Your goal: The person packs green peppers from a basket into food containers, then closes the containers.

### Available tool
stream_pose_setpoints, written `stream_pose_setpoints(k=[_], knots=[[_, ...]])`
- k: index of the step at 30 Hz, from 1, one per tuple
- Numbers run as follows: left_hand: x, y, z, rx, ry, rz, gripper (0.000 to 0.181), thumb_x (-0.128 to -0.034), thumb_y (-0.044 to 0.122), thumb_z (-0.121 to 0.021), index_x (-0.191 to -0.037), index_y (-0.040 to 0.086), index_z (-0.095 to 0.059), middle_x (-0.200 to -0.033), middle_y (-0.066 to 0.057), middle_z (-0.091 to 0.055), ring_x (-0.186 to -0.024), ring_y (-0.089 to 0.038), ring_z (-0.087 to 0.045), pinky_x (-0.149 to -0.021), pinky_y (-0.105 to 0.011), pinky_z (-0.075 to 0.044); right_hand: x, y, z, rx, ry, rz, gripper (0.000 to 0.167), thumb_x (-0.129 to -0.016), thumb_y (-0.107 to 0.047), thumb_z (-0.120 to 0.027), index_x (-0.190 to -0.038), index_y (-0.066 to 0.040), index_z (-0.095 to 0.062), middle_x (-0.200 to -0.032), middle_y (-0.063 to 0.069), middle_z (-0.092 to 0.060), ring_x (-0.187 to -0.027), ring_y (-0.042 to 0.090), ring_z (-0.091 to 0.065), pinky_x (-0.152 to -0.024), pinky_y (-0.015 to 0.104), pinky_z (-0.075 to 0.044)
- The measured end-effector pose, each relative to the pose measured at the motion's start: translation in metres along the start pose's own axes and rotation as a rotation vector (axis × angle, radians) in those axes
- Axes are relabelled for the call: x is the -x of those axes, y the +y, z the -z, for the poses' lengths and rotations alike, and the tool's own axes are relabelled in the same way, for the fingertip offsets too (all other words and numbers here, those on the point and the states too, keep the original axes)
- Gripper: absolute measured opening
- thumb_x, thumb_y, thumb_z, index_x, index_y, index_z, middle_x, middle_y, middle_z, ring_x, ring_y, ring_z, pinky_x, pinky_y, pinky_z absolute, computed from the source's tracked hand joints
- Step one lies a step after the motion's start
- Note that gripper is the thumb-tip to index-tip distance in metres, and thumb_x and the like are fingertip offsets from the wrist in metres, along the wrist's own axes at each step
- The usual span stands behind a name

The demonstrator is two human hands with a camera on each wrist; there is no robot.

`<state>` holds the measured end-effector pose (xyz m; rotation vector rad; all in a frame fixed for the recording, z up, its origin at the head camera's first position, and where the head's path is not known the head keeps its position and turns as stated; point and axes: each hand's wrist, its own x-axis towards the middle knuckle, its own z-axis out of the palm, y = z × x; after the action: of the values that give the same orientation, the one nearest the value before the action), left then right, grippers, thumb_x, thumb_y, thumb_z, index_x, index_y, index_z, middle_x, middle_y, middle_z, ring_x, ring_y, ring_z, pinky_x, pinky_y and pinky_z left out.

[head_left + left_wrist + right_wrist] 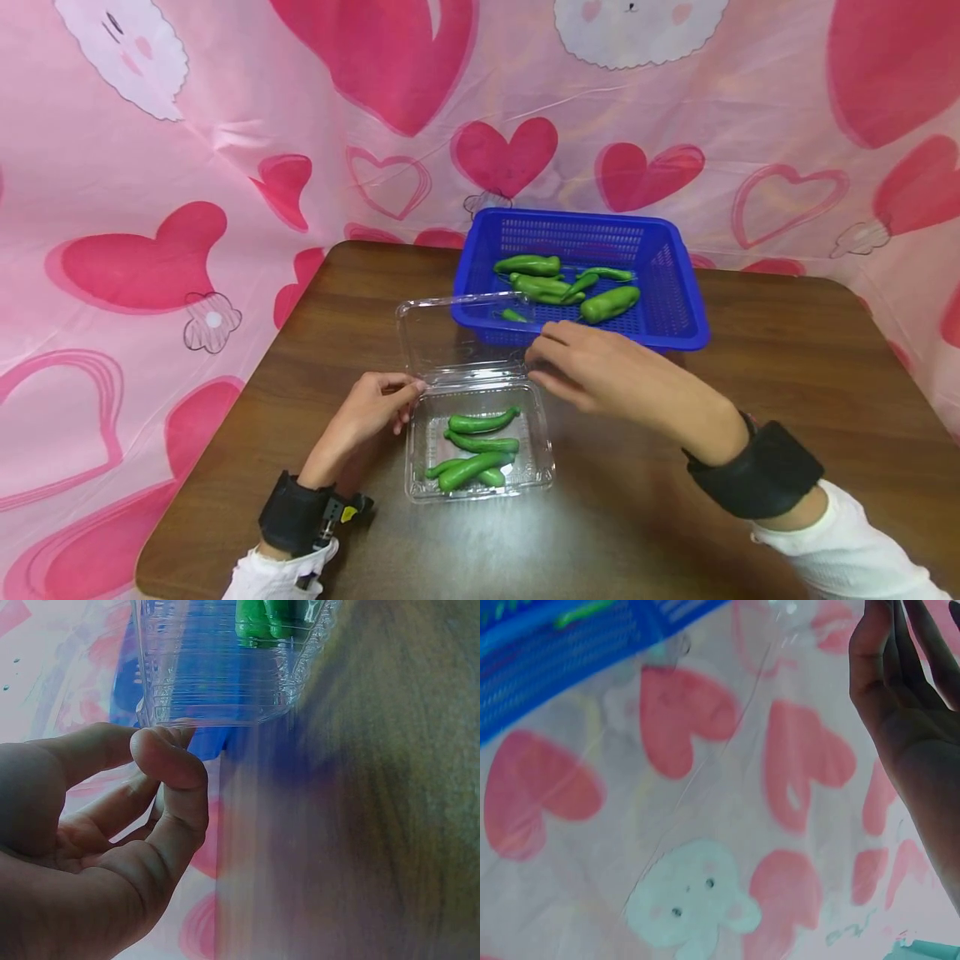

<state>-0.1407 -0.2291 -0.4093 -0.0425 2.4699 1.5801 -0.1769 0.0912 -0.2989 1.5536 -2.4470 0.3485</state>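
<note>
A clear plastic clamshell container stands on the table with its lid raised at the back. Several green peppers lie in its base. At the left end of the hinge, my left hand pinches the container's rim between thumb and fingers; the left wrist view shows this hand at the clear edge. My right hand is at the right end of the hinge, fingers bent toward the lid's edge. Its fingertips are cut off in the right wrist view, so its hold is unclear.
Behind the container is a blue plastic basket holding several larger and smaller green peppers. The lid stands in front of the basket's left part. Under both is a brown wooden table. A pink heart-print cloth hangs behind.
</note>
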Motion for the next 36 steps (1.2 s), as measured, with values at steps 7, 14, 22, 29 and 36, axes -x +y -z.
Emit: stream_pose_setpoints(k=[7, 14, 22, 29, 36], knots=[[0.000, 0.000, -0.001, -0.005, 0.006, -0.008, 0.027, -0.0984, 0.020, -0.062, -0.102, -0.006, -0.070, -0.062, -0.006, -0.056, -0.048, -0.014, -0.052, -0.049, -0.031, -0.050, -0.004, 0.030, 0.021, -0.021, -0.024, -0.113, 0.017, -0.095, -0.022, -0.067, -0.108, -0.009, -0.068, -0.101, 0.002, -0.066, -0.088, 0.013, -0.063, -0.079, 0.032, -0.057], [0.001, 0.000, 0.001, -0.039, 0.005, -0.014, 0.028, -0.0986, 0.022, -0.062, -0.104, -0.004, -0.070, -0.063, -0.007, -0.056, -0.050, -0.015, -0.053, -0.050, -0.031, -0.051, -0.008, 0.056, 0.012, -0.008, 0.005, -0.130, 0.010, -0.094, -0.013, -0.066, -0.103, -0.007, -0.067, -0.095, 0.003, -0.065, -0.081, 0.015, -0.061, -0.071, 0.032, -0.054], [0.000, -0.001, -0.001, -0.038, 0.004, -0.007, 0.027, -0.0988, 0.021, -0.061, -0.102, -0.004, -0.071, -0.062, -0.005, -0.056, -0.049, -0.015, -0.053, -0.050, -0.032, -0.051, -0.018, 0.085, 0.002, -0.053, -0.104, -0.266, 0.010, -0.093, -0.010, -0.067, -0.103, -0.007, -0.066, -0.094, 0.004, -0.063, -0.079, 0.017, -0.061, -0.074, 0.033, -0.056], [0.000, 0.000, 0.002, -0.069, 0.011, -0.016, 0.027, -0.0986, 0.022, -0.062, -0.101, -0.003, -0.070, -0.064, -0.008, -0.056, -0.050, -0.016, -0.053, -0.050, -0.032, -0.050, -0.037, 0.108, -0.004, -0.054, -0.228, -0.263, 0.017, -0.092, -0.014, -0.069, -0.106, -0.004, -0.066, -0.096, 0.009, -0.065, -0.081, 0.021, -0.061, -0.078, 0.039, -0.055], [0.000, -0.002, 0.000, -0.058, 0.000, -0.011, 0.028, -0.0990, 0.022, -0.061, -0.101, -0.004, -0.070, -0.064, -0.007, -0.057, -0.050, -0.015, -0.054, -0.051, -0.031, -0.051, -0.052, 0.127, -0.015, -0.070, -0.367, -0.279, 0.031, -0.090, -0.024, -0.073, -0.112, -0.002, -0.065, -0.100, 0.014, -0.066, -0.091, 0.027, -0.063, -0.086, 0.044, -0.053]])
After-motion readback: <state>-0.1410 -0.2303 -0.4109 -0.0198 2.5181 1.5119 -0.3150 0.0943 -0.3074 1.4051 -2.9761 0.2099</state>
